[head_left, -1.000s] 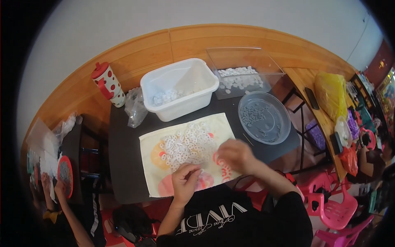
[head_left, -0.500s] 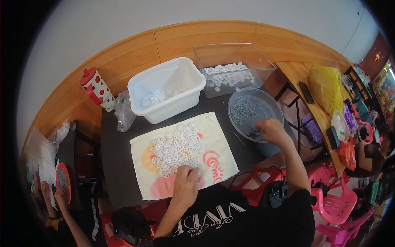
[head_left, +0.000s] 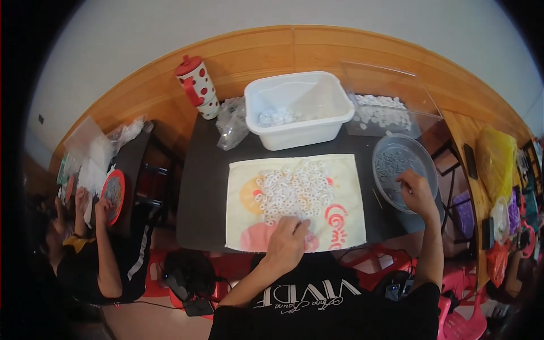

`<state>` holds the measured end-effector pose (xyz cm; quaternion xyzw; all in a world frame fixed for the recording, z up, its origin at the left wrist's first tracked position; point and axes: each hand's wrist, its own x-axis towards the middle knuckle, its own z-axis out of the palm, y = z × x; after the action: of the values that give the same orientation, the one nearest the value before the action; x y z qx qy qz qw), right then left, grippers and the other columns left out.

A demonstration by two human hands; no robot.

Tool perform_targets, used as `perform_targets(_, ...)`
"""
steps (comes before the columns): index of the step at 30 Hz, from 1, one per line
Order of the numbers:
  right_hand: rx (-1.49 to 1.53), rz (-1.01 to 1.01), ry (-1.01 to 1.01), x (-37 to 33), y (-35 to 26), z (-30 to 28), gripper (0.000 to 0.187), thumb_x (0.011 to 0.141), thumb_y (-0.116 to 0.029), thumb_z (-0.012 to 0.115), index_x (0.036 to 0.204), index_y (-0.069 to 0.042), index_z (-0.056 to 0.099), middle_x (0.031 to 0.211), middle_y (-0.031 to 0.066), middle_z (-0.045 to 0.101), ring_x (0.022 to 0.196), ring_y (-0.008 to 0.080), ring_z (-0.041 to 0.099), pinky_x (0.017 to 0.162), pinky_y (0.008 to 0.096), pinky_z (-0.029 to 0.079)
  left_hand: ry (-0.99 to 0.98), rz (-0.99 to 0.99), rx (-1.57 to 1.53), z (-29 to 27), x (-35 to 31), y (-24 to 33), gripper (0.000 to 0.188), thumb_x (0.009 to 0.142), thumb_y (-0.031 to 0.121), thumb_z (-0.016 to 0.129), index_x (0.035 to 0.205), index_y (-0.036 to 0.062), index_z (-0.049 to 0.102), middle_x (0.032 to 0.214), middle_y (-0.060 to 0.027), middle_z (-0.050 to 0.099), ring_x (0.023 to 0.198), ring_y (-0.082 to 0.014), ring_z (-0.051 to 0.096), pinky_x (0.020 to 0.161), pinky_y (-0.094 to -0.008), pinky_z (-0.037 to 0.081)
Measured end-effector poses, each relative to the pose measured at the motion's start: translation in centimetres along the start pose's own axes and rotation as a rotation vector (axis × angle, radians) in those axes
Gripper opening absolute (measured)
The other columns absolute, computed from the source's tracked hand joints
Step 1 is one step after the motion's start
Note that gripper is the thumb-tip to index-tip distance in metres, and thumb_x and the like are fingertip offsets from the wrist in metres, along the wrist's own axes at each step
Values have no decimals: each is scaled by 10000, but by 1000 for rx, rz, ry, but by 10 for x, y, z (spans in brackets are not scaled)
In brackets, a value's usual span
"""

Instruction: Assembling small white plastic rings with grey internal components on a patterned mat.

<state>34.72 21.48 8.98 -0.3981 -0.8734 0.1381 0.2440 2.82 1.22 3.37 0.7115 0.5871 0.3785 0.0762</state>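
Note:
My left hand (head_left: 287, 242) rests at the near edge of a pile of small white ring-like pieces with holes (head_left: 294, 190). Its thumb and fingers are closed; whatever lies between them is too small to make out. The pile is spread on a cream hand towel (head_left: 238, 170) with red and yellow prints. To the right, my right hand (head_left: 416, 192) hangs over the near side of a round clear tub (head_left: 429, 167). Small dark grey pieces (head_left: 392, 164) lie in the tub. The right fingers are bent together, and their tips are too small to show a held piece.
Behind the towel stands a white basin (head_left: 300, 135) with white pieces inside. A clear box (head_left: 379, 116) of white discs is beside it. A dotted tumbler (head_left: 198, 88) and plastic bag (head_left: 232, 122) stand left. Another person (head_left: 107, 249) works at a red tray (head_left: 115, 195).
The view has turned, so the table sits further right in the picture. My right hand's fingers now point into the tub, where before it was a fist. My left hand stays by the pile.

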Motion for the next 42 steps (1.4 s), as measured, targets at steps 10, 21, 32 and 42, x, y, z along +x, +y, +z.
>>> perform_targets(10, 199, 116, 148, 0, 27, 20, 70, 833, 86, 628, 884, 43, 651, 765, 114, 622, 688, 181, 629, 609, 315, 456, 171, -27, -24, -37, -6, -15, 239, 776, -68, 694, 1010, -25, 689, 977, -171, 634, 863, -351, 627, 738, -393, 525)
perform_targets(21, 272, 74, 296, 6, -35, 16, 67, 881, 73, 621, 863, 13, 598, 738, 60, 581, 672, 128, 557, 602, 277, 434, 224, -295, 216, -62, 21, -59, 216, 821, -10, 670, 1024, 42, 722, 984, -167, 627, 926, -345, 606, 803, -435, 505)
perform_targets(32, 544, -264, -2, 0, -127, 112, 134, 818, 78, 687, 890, 3, 603, 801, 159, 618, 729, 339, 630, 648, 391, 489, 175, -125, 16, -51, 26, -54, 279, 788, -25, 724, 1049, 68, 753, 1123, -151, 616, 993, -333, 586, 831, -397, 511)
perform_targets(42, 433, -300, 30, -6, -131, 133, 117, 818, 38, 701, 876, -2, 607, 840, 162, 625, 774, 361, 627, 697, 419, 486, 230, -201, 97, -50, 9, -77, 290, 777, -48, 728, 1043, 66, 756, 1201, -166, 619, 1032, -317, 600, 818, -383, 526)
